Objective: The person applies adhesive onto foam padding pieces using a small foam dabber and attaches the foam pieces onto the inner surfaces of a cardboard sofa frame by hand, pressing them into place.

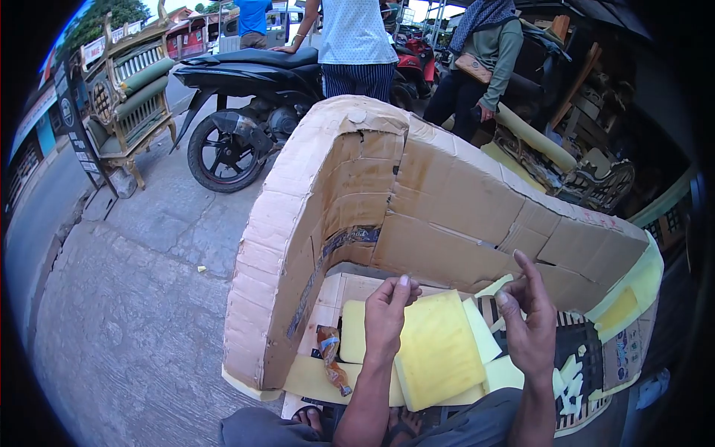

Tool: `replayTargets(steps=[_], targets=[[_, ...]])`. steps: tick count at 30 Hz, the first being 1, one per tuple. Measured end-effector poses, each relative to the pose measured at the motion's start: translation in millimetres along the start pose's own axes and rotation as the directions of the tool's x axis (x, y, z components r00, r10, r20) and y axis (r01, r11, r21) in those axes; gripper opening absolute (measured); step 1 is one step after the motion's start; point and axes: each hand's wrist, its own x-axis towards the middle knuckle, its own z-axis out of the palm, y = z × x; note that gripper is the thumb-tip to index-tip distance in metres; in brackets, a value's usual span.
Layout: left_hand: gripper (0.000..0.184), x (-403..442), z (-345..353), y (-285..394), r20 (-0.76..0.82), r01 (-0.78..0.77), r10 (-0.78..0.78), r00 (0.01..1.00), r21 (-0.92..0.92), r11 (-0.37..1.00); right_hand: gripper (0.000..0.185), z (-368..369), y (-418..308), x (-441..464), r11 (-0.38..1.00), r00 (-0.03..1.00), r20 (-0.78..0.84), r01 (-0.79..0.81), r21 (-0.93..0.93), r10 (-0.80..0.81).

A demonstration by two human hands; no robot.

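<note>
Foam sheet (439,354) lies between the hands, inside the curved cardboard-lined seat frame (462,194). Left hand (387,309) has thumb and finger pinched, contents unclear; right hand (530,320) is open, foam scraps (572,386) to its near right

Bare hands, grey-blue trousers and dark-strapped footwear
The left hand (388,304) and right hand (530,320) are ungloved, the forearms bare — slim at the wrists. The trousers (261,428) are soft, creased cloth — plain where visible; open sandals (307,410) with dark straps leave the toes exposed.
</note>
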Motion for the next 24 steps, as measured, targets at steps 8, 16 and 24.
replayTargets(steps=[8,16,24], targets=[[0.028,0.0,2.0,-0.7,-0.008,0.014,-0.014,1.000,-0.025,1.000,0.046,-5.0,5.0,1.7,0.995,0.996,0.039,-0.078,0.067,0.075],[0.029,0.3,0.3,-2.1,-0.027,0.012,-0.012,1.000,-0.016,1.000,0.046,-4.3,-3.3,3.5,0.996,0.991,0.102,-0.080,-0.046,0.084],[0.028,2.4,-1.2,-3.2,-0.039,0.004,-0.005,0.999,-0.017,1.000,0.040,-1.5,6.3,6.0,0.999,0.962,0.272,-0.027,-0.041,0.037]])
